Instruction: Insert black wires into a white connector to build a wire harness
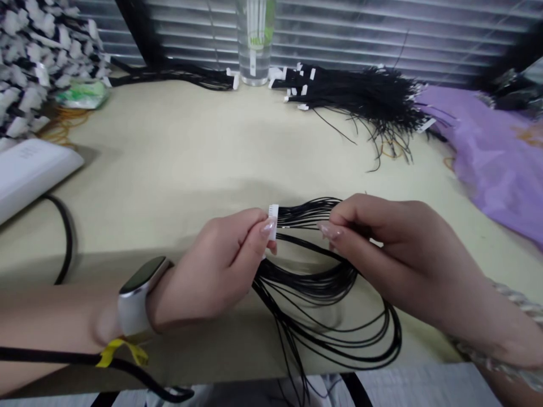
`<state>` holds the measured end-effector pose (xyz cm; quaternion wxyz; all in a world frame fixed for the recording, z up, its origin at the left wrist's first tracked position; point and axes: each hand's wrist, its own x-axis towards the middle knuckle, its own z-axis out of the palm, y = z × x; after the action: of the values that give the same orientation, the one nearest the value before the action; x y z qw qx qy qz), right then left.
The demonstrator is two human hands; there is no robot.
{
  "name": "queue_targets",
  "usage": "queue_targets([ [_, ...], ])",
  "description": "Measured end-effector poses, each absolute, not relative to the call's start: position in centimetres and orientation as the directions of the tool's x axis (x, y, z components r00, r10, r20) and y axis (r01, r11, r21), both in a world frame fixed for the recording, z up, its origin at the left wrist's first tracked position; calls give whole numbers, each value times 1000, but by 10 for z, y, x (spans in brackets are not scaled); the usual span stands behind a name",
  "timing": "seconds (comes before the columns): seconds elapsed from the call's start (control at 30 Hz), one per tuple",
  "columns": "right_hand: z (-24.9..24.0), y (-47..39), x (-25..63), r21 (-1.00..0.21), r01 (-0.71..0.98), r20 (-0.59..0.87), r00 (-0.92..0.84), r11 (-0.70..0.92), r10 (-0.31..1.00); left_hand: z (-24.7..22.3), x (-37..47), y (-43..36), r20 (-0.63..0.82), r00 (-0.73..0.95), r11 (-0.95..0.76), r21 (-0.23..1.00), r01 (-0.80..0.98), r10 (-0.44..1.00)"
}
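At the near left, a black cable (68, 357) with a yellow tag (123, 351) passes in front of the left forearm. Black wires (331, 285) loop over the near part of the counter (190, 135), some ends hanging past its near edge. Above these loops, the left hand (224, 260), a watch (144, 288) on its wrist, pinches a white connector (274, 221) between thumb and fingers. The right hand (399, 249), a bracelet (515, 299) at its wrist, has thumb and forefinger closed on wires just right of the connector.

Farther off at the left lies a white box (38, 169); at the right, a purple bag (492, 147). Beyond the box are a green packet (82, 93) and a pile (34, 68) of white-ended black pieces. Along the far edge, a clear bottle (257, 45) stands between two bundles of black wires, the left bundle (178, 74) and the right bundle (360, 93). Blinds (373, 28) rise behind.
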<state>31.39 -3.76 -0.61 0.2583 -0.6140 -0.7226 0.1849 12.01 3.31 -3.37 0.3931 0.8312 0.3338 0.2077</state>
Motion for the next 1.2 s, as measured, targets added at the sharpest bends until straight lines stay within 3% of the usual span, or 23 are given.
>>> queue_targets([
  [0.23, -8, -37, 310, -571, 806, 126, -105, 159, 986, -35, 118, 33, 120, 718, -508, 786, 353, 685],
  [0.43, -8, -37, 308, -631, 759, 77, -149, 165, 986, -36, 120, 33, 145, 725, -542, 764, 350, 673],
  [0.7, -20, -34, 294, -490, 813, 227, -227, 313, 947, -37, 120, 33, 113, 784, -547, 776, 314, 610],
  [0.93, -12, -28, 310, -521, 804, 155, -241, 287, 958, -37, 121, 35, 118, 731, -508, 791, 340, 673],
  [1.07, -10, -27, 325, -474, 851, 142, -178, 224, 974, -36, 122, 35, 55, 654, -393, 836, 383, 754],
  [1.2, 3, -38, 330, -441, 872, 301, -77, 210, 951, -37, 123, 35, -48, 578, -209, 905, 370, 815],
])
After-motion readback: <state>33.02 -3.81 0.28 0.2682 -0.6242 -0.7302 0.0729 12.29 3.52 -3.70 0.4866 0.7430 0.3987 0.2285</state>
